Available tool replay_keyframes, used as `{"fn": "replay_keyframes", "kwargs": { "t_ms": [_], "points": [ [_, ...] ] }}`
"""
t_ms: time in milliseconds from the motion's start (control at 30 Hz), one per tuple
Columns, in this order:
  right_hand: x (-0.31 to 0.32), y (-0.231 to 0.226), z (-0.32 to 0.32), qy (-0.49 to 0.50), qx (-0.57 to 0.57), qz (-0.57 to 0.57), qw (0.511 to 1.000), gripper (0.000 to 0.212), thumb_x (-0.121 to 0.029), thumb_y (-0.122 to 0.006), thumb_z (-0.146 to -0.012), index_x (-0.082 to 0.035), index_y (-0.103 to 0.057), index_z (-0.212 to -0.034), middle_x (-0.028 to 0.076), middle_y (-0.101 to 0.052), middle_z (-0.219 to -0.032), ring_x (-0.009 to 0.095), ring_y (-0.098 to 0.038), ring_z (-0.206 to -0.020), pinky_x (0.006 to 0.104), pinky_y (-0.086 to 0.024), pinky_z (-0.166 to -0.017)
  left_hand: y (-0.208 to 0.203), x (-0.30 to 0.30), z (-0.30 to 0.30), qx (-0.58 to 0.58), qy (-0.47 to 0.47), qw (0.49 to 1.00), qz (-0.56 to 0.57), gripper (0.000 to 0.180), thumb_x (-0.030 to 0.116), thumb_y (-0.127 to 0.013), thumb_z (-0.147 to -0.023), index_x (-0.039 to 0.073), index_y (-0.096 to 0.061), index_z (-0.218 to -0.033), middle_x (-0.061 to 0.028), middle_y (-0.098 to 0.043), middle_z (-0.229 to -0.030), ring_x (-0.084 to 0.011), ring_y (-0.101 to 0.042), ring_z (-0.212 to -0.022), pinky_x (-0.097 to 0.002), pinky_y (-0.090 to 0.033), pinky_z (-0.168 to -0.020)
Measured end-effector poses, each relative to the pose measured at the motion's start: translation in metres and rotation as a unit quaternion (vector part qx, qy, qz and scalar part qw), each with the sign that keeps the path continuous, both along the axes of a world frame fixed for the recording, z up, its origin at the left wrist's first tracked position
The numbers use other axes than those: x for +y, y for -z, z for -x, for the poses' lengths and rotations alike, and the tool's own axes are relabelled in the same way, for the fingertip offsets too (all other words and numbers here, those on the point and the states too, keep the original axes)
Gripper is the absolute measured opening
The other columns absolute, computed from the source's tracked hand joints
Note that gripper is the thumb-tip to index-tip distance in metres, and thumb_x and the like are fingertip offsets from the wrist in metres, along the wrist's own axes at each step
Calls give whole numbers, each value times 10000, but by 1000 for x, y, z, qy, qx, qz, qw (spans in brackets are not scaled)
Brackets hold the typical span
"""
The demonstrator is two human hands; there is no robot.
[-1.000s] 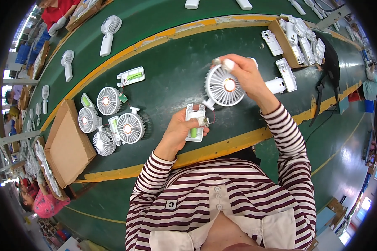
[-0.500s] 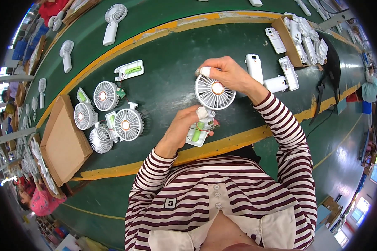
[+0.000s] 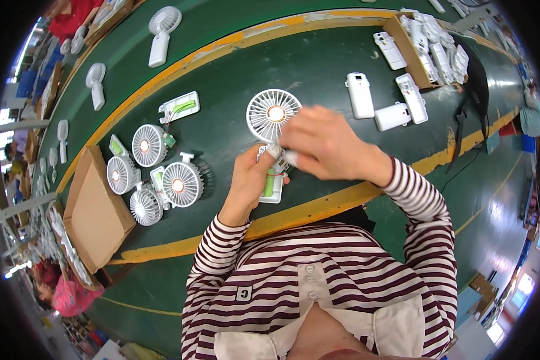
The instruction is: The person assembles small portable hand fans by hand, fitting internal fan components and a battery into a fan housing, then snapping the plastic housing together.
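Note:
A white handheld fan [image 3: 275, 115] with an orange-ringed hub lies in front of me, its round head pointing away. My left hand [image 3: 250, 174] is closed on its neck, thumb pressed near the joint. Just below the thumb, a white handle shell [image 3: 273, 191] shows a green battery and some wiring. My right hand [image 3: 330, 144] is at the neck on the right side, fingers bent and smeared by motion, partly covering the fan head's lower edge. Whether those fingers grip anything cannot be made out. White tape wraps fingertips on both hands.
Left of me, several fan heads [image 3: 183, 183] with wired shells lie beside a cardboard tray [image 3: 96, 210]. One battery shell [image 3: 180, 107] lies apart. On the right are white handle covers [image 3: 359, 96] and a carton [image 3: 409, 51] of casings. Finished-looking fans [image 3: 160, 37] lie beyond the yellow edge.
My right hand has come down from the fan head's upper rim to its neck. The fan and my left hand have shifted slightly left.

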State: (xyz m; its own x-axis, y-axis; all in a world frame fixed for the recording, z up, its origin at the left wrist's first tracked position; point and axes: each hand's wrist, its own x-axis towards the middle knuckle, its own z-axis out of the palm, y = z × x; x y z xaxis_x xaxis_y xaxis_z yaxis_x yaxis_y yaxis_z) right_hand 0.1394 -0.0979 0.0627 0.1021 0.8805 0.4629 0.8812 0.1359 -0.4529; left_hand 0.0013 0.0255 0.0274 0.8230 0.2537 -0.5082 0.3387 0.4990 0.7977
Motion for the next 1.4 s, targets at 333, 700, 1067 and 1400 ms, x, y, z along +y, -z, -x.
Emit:
{"fn": "replay_keyframes", "kwargs": {
  "t_ms": [333,700,1067,1400],
  "points": [
    [-15,6,13,-47,-57,132,988,116,-86,-621,-633,-59,-549,-719,50,-500,-709,194,-522,-713,306,-396,-644,-3,0,-4,49,28,998,38,229,173,-467,-906,-19,-557,-994,-90,-612,-806,-159,-607,-612,-263,-534,-512],
    [-13,-5,23,36,-15,62,997,218,-29,-632,-570,-52,-552,-771,53,-501,-702,229,-517,-670,324,-395,-598,-3,-7,-4,-6,-46,996,70,268,189,-405,-879,-23,-558,-941,-103,-605,-814,-157,-578,-596,-269,-484,-533],
    [-3,35,47,156,-54,-180,970,243,7,-616,-525,-16,-560,-760,70,-583,-797,248,-555,-766,438,-401,-806,-1,-13,-7,-95,-152,982,55,293,200,-404,-905,-15,-554,-1036,-75,-604,-940,-131,-589,-794,-256,-474,-687],
    [-7,29,38,131,-43,-110,984,172,-11,-614,-603,-33,-560,-765,72,-574,-839,247,-565,-878,474,-373,-874,6,-8,-6,-54,-125,983,125,279,180,-424,-891,-32,-549,-1020,-99,-606,-959,-168,-595,-838,-284,-477,-732]
  ]
}}
